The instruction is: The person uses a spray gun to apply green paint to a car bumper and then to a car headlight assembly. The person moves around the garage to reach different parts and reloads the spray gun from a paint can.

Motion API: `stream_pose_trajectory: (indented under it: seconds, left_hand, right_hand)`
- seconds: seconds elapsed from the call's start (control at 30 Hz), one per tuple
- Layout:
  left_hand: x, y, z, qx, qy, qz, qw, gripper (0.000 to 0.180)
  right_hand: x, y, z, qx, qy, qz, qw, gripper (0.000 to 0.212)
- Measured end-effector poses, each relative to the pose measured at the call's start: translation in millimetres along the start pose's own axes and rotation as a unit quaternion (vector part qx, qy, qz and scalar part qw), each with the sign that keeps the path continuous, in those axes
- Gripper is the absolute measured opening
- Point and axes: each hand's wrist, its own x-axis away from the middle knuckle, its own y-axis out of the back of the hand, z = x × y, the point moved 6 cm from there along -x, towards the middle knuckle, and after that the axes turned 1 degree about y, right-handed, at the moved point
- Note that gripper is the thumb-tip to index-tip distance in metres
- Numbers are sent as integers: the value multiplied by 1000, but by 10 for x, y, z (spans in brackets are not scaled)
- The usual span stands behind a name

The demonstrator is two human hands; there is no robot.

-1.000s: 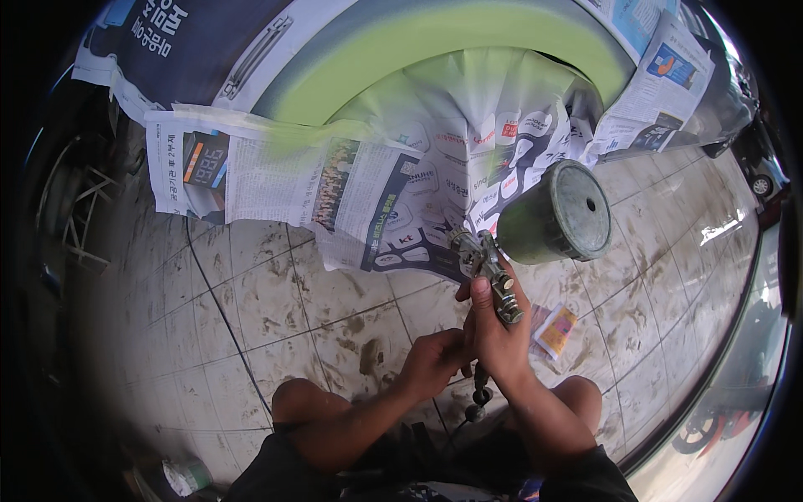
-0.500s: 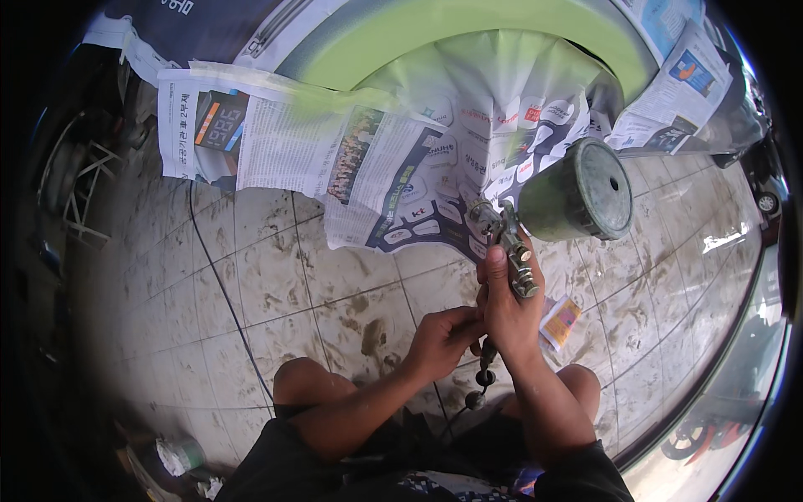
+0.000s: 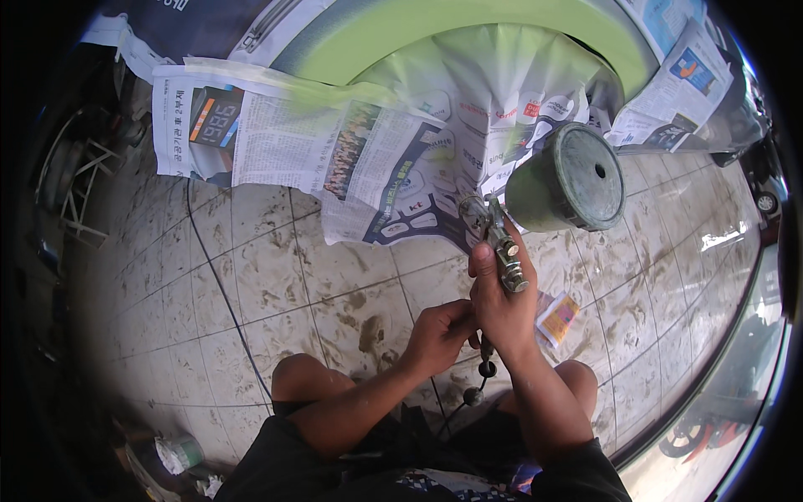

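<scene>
- Below you spreads the stained tiled floor [image 3: 201, 351]
- Ahead of you curves a green-painted panel [image 3: 368, 46], arching over creased, green-tinged paper [image 3: 468, 75]
- Newspaper sheets [image 3: 284, 125] hang at the panel's lower left
- The spray gun [image 3: 506, 255] is in front of you, above the floor, its round cup [image 3: 577, 180] tilted out to the right
- Your right hand [image 3: 504, 305] is wrapped around the spray gun's handle
- Your left hand [image 3: 439, 339] is curled near the handle's foot; I cannot tell whether its fingers grip anything
- An orange-and-white packet [image 3: 559, 320] lies on the floor, right of your right hand
- A thin dark cable [image 3: 219, 289] crosses the floor on your left
</scene>
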Motion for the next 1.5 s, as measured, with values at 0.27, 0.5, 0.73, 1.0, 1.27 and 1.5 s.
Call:
stream_pose_trajectory:
  seconds: [0.27, 0.5, 0.73, 1.0, 1.27, 1.5]
  left_hand:
    - [23, -86, -51, -14, -14, 11, 1000, 18]
    - [85, -75, 87, -22, 22, 45, 998, 32]
    - [101, -79, 301, -112, 72, 74, 988, 29]
    - [29, -253, 163, -173, 27, 109, 979, 30]
    - [-64, -898, -738, -74, -166, 370, 911, 21]
    - [23, -780, -1077, 9, -238, 412, 880, 14]
  right_hand:
    - [2, 112, 128, -5, -24, 14, 1000, 58]
    - [49, 695, 291, 8, -54, -56, 997, 50]
    - [73, 1054, 262, 5, -99, -81, 992, 47]
    - [134, 1025, 444, 31, -41, -57, 997, 50]
    - [417, 921, 1037, -9, 54, -46, 997, 62]
    - [698, 578, 1459, 61, 101, -72, 990, 70]
